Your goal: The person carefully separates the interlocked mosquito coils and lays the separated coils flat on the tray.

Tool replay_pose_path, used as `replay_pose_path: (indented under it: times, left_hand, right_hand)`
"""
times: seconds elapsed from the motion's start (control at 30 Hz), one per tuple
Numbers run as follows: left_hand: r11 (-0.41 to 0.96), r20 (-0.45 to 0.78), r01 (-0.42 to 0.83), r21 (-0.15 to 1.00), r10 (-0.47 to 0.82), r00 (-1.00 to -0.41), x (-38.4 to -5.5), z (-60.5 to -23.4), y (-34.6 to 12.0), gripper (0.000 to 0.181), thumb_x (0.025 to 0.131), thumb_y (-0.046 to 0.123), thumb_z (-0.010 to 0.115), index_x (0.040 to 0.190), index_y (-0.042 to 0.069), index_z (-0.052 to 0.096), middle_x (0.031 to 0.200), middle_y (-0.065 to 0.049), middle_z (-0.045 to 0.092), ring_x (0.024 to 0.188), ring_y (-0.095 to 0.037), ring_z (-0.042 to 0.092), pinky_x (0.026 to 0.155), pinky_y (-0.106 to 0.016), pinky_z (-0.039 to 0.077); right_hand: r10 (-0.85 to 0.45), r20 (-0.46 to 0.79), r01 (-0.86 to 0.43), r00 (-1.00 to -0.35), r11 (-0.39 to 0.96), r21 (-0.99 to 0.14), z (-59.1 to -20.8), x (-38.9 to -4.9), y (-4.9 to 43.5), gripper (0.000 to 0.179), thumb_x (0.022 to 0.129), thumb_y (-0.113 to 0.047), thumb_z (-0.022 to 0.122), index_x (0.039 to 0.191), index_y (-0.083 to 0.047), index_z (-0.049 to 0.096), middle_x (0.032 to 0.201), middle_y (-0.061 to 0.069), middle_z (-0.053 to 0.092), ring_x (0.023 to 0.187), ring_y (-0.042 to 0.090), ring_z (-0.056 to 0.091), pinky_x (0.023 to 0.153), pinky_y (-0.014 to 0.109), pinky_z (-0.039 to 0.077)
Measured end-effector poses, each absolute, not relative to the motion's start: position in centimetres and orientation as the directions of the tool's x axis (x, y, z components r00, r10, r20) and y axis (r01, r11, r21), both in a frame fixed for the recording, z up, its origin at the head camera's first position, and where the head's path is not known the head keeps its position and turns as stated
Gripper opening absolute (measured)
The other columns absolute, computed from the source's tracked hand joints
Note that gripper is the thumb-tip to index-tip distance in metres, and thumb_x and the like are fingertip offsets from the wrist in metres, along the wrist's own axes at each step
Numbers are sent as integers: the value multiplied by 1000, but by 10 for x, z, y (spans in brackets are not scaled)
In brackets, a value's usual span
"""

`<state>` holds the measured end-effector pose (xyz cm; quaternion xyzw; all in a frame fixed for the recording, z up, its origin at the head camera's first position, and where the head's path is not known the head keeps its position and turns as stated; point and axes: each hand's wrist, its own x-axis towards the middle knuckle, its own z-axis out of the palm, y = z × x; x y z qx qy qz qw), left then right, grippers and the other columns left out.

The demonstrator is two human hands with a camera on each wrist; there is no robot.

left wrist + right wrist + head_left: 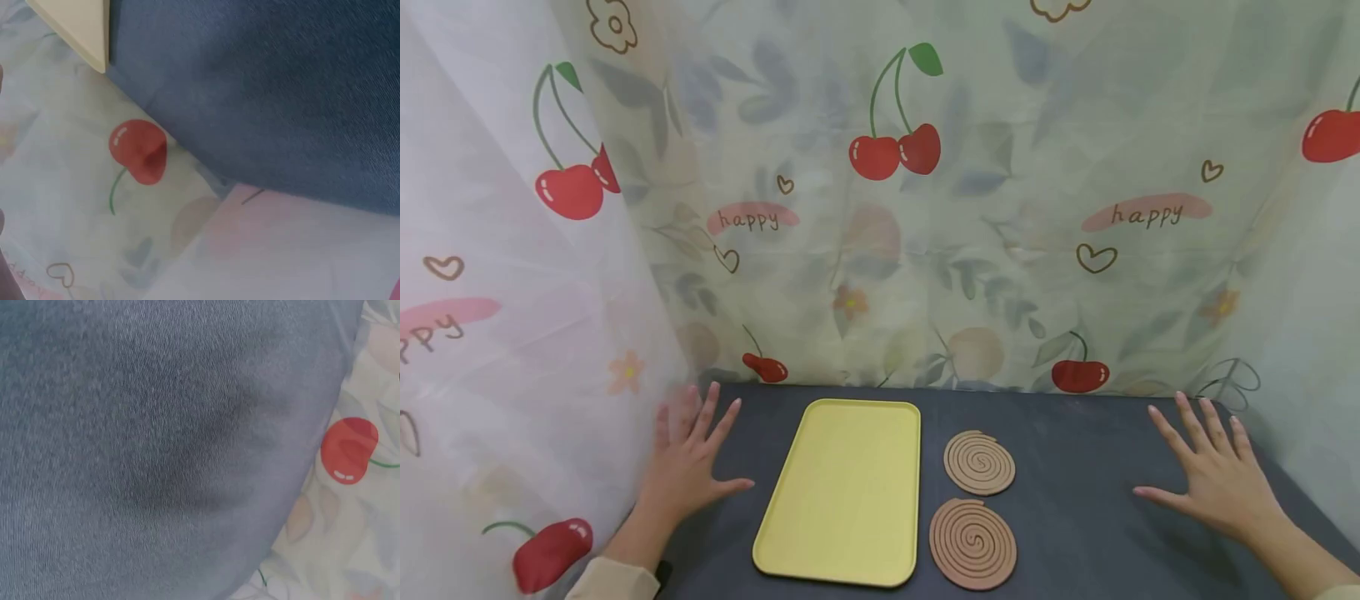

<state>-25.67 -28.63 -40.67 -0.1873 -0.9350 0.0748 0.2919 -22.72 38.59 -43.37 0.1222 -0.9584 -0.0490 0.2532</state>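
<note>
My left hand [688, 462] hovers over the left side of the dark table, fingers spread and straight, nothing in it. Nearest to it lies a flat yellow rectangular tray [841, 492] with a raised rim. One pale corner of the tray [84, 37] shows at the top left of the left wrist view. Right of the tray lie two flat brown spiral coils, a smaller lighter one [980, 462] behind a larger reddish one [973, 543]. Over the right side of the table, my right hand [1217, 479] is held with fingers spread, apart from the coils and holding nothing.
The table [1075, 500] has a dark cloth-like surface. Behind it hangs a pale curtain [970, 250] printed with cherries, hearts and leaves. More of this sheeting hangs along the left [550, 400] and right [1322, 375] edges, close beside the hands.
</note>
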Motion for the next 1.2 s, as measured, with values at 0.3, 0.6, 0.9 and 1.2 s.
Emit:
replay_pose_path:
  times: [0.3,0.6,0.9,1.2]
  left_hand:
    - [888,538,376,-264,459,-707,-260,-411,-272,100,74,82,38,142,9,38,154,-21,13,145,-33,-6,112,-59,4]
    - [823,573,486,-293,558,-600,-262,-413,-252,67,66,36,80,120,2,60,131,-26,51,123,-41,47,101,-53,34]
    - [766,667,587,-261,583,-464,-260,-422,-225,46,62,20,84,102,1,70,107,-16,69,104,-33,63,92,-49,46]
    - [743,737,648,-164,530,-421,-262,-435,-197,36,59,15,86,90,6,71,93,-8,71,87,-22,67,82,-42,52]
  right_hand:
    - [-311,551,-265,-775,950,163,-440,-229,377,107,70,-59,67,151,-19,10,157,14,-1,143,24,-15,114,45,-15]
    - [-370,669,-343,-645,922,179,-446,-239,367,83,81,-68,48,121,4,56,114,28,56,102,45,53,82,57,43]
    - [-410,731,-415,-545,890,190,-458,-246,347,86,91,-65,16,88,5,67,83,18,62,69,34,59,56,46,49]
    - [-281,643,-369,-713,930,-3,-462,-239,315,35,62,-23,82,87,-1,69,83,10,61,73,26,59,61,40,50]
